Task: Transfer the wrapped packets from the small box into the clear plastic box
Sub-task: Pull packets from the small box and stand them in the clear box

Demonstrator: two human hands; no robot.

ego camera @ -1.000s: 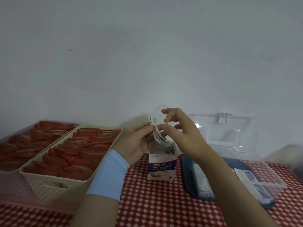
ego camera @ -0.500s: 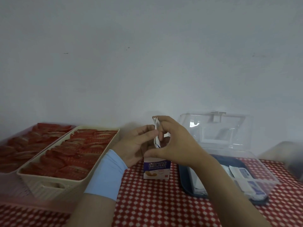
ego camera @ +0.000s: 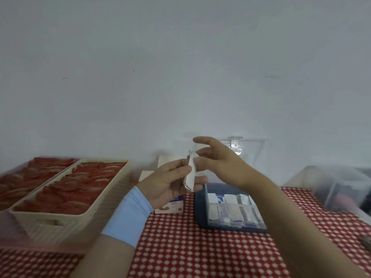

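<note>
On the near checked cloth [ego camera: 200,247]: nothing of the task lies here.
Clear box [ego camera: 230,213]: right of centre, lid up, packets already filed inside.
Small box [ego camera: 170,205]: mostly hidden behind the left hand [ego camera: 170,183].
Packet [ego camera: 190,173]: upright, pinched by the left fingers; right hand [ego camera: 216,159] half spread, fingertips touching its top.
Risk: the thin wrapper may slip at handover and miss the box.

The small box [ego camera: 170,206] bears print, too blurred and hidden to read.
</note>
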